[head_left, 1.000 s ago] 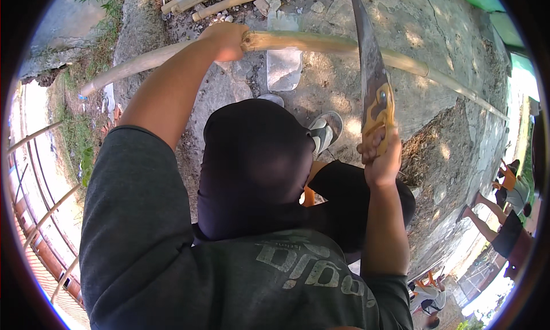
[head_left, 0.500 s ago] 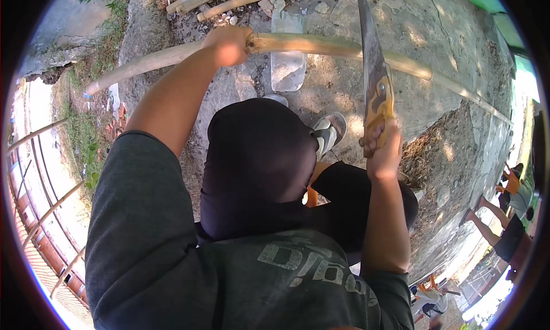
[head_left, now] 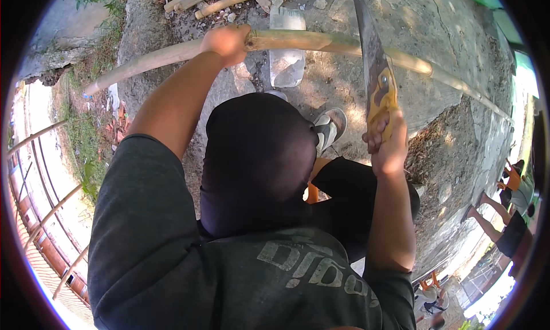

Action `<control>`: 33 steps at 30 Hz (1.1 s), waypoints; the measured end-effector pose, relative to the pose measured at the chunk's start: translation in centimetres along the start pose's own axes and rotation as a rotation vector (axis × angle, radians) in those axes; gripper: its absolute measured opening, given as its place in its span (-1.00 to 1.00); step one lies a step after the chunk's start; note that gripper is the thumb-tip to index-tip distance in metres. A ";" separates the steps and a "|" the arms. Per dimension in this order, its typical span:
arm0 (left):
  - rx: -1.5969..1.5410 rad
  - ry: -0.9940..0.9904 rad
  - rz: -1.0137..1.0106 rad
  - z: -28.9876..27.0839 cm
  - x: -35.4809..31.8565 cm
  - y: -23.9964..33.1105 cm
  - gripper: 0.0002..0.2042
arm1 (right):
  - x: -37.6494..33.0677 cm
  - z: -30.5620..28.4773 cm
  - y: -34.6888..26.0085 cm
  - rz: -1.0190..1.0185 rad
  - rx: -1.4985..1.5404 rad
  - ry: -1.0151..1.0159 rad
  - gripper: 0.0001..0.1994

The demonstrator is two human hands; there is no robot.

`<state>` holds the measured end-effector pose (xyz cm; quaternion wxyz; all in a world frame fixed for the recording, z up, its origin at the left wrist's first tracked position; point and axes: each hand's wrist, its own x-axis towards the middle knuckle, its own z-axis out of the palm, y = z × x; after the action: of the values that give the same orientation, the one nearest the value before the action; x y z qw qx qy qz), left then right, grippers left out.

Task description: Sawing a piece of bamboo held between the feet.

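Note:
A long bamboo pole (head_left: 321,42) lies crosswise in front of me, passing over a pale oblong block (head_left: 287,67). My left hand (head_left: 226,44) is closed around the pole, left of the block. In my right hand (head_left: 387,141) is the yellow handle of a handsaw (head_left: 375,72), its blade pointing away from me. The blade crosses the pole to the right of the block; from above I cannot tell how deep its teeth sit in the bamboo.
More bamboo poles (head_left: 252,2) lie on the ground beyond, among small stones. My sandalled foot (head_left: 330,128) rests on the cracked concrete (head_left: 418,101). Other people (head_left: 513,215) are at the far right. Weeds (head_left: 86,129) and rubble lie to the left.
The saw handle and my right hand have shifted slightly to the right, with the blade more slanted. My left hand stays on the pole.

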<state>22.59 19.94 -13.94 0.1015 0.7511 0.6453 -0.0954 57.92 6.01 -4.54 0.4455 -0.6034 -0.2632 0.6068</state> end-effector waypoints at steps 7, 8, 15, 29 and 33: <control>-0.031 0.053 0.004 0.5 -0.5 -0.2 -0.65 | -3.8 -1.4 1.8 -0.079 -0.046 0.065 -0.51; -0.020 0.025 0.035 -0.2 -0.5 0.6 -0.65 | 0.4 -1.5 0.8 -0.081 -0.129 0.039 -0.54; -0.003 -0.013 -0.008 -0.7 0.1 -0.1 -0.63 | 0.8 -1.2 1.1 -0.075 -0.193 -0.046 -0.60; -0.054 -0.127 0.028 -1.0 1.0 0.0 -0.58 | 2.0 -0.2 0.3 -0.015 -0.062 0.018 -0.54; -0.027 -0.162 0.029 -1.9 0.3 -0.6 -0.50 | -7.0 -2.7 4.6 -0.101 -0.019 0.043 -0.56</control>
<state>22.11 20.83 -12.22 0.1648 0.7487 0.6253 -0.1458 58.60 -2.70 -5.41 0.4756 -0.6065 -0.2894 0.5676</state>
